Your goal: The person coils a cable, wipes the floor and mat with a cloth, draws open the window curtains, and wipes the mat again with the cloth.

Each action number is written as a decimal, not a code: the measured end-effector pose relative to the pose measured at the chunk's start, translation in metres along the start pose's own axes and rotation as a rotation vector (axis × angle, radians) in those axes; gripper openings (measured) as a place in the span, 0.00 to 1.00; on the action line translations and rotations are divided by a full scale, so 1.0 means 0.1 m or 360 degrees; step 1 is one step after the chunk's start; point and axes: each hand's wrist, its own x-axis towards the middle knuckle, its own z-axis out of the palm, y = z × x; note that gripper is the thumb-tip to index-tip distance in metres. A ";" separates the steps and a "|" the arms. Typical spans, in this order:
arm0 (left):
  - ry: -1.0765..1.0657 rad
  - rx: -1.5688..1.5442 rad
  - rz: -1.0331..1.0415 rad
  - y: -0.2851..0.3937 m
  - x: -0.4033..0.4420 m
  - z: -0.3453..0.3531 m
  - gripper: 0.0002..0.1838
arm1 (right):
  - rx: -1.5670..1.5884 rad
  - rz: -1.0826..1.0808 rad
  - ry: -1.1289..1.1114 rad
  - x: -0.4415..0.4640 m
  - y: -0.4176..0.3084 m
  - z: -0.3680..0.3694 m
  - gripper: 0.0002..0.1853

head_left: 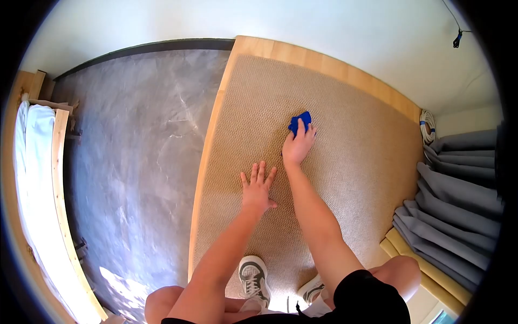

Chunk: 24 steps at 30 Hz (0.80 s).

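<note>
The step in hand looks like wiping the carpet (356, 162) with the blue cloth (305, 117). The cloth lies on the carpet under the right grip (298, 147), its fingers partly curled, holding it. The left grip (258, 190) is spread wide, palm down, nearer the body, holding nothing. A stroke would call for steady pressure, fingers staying over the cloth.

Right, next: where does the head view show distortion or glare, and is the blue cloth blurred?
Head view: the wooden border bows and the corners go black; head view: glare whitens the fabric at left and a patch of grey floor; head view: the blue cloth under the right hand looks fairly sharp.
</note>
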 end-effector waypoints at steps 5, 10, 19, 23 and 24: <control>-0.0091 0.0039 -0.0021 0.05 0.03 -0.01 0.56 | 0.0089 -0.0138 -0.0277 -0.34 -0.48 0.38 0.30; 0.0370 0.0224 0.0095 -0.12 0.13 0.56 0.41 | 0.0089 -0.0575 -0.0663 -0.62 -1.32 0.85 0.27; 0.0743 0.0160 0.0127 -0.11 0.31 0.74 0.42 | 0.1710 0.0170 -0.1141 -0.52 -1.46 0.32 0.25; 0.0387 -0.0025 0.0106 -0.04 0.10 0.43 0.61 | 0.0820 0.0253 -0.0324 -0.39 -0.44 -0.47 0.26; 0.0341 -0.0069 0.0122 -0.04 0.05 0.38 0.66 | 0.0645 0.0347 -0.0267 -0.38 -0.14 -0.65 0.27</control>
